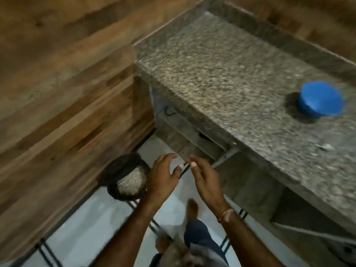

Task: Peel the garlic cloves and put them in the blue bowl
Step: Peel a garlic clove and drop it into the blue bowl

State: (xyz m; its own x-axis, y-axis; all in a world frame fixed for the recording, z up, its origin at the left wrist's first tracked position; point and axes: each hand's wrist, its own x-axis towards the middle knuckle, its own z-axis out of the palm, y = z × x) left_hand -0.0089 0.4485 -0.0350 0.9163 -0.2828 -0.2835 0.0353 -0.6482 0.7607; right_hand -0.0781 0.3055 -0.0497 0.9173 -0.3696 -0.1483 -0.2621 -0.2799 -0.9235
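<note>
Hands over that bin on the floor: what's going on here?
A person stands at a granite counter, left hand and right hand held out with loose fingers, gripping nothing visible. Beside the left hand a dark bin of pale scraps sits on the floor. The blue bowl rests apart on the counter.

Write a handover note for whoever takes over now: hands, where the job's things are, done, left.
Left hand: open, nothing visible in it.
Right hand: open, nothing visible in it. Both hands are in the air in front of the counter, above the floor.
Blue bowl: on the granite counter, far right; contents lost in blur.
Garlic: no clove clearly seen. Pale bits on the counter near the bowl, unidentifiable. Dark round container on the floor by the left hand holds pale material, unidentified.
Done: cannot tell.
Left: find cloves, peel them, put them in the bowl.
</note>
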